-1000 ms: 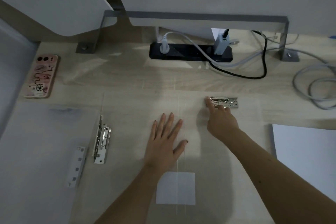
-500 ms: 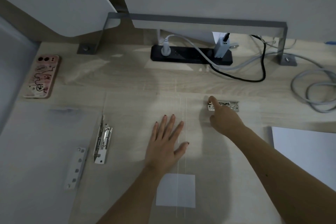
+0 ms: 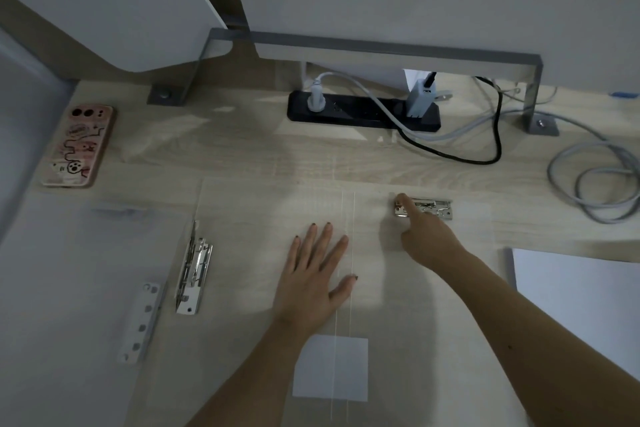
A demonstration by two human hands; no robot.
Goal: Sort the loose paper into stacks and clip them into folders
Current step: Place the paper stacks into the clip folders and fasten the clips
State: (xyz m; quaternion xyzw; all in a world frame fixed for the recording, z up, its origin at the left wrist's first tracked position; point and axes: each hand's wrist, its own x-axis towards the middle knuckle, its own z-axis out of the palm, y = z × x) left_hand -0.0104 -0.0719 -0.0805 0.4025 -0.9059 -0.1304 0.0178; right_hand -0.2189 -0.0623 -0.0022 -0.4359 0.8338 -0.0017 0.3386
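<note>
A clear plastic folder (image 3: 398, 322) lies open on the desk in front of me, with a white label (image 3: 330, 367) on its spine. My left hand (image 3: 313, 279) rests flat on the folder's left half, fingers straight and spread. My right hand (image 3: 426, 239) reaches to the metal clip (image 3: 436, 210) at the top of the folder's right half; its forefinger presses on the clip's left end while the other fingers are curled. A second open folder (image 3: 52, 288) lies at the left with its own metal clip (image 3: 194, 267) and a white punched strip (image 3: 140, 322). White paper (image 3: 581, 308) lies at the right.
A pink phone (image 3: 78, 146) lies at the far left of the desk. A black power strip (image 3: 363, 111) with plugs sits at the back, and grey and black cables (image 3: 588, 180) loop at the back right. A grey metal bracket (image 3: 381, 45) spans the rear.
My right hand has drawn back a little from covering the clip's left part to a single forefinger on its left end. My left hand has stayed flat in place.
</note>
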